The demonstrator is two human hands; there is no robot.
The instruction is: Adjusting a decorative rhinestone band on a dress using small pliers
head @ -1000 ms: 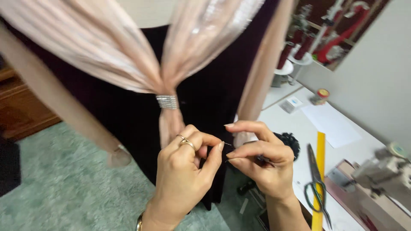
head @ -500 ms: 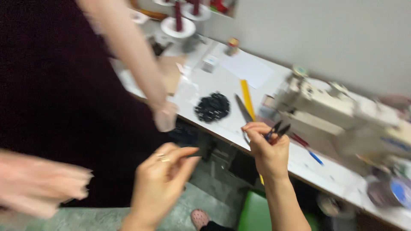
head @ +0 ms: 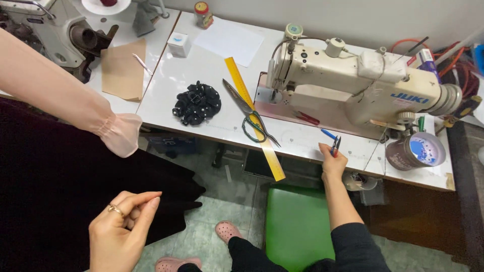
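The right hand [head: 333, 162] has moved from the dark garment [head: 75, 201] to the worktop [head: 307, 141] edge, fingers closed on small pliers [head: 335, 146] with red-blue handles, upright, long axis pointing away toward the sewing machine [head: 353, 80]. The left hand [head: 123, 226] is loosely pinched, empty.

On the table [head: 212, 70] the sewing machine [head: 353, 85] stands at the right. Left of it the scissors [head: 250, 115] lie across the ruler [head: 253, 117], and the beaded trim [head: 197, 103] lies further left. The stool [head: 297, 226] stands below the table edge.
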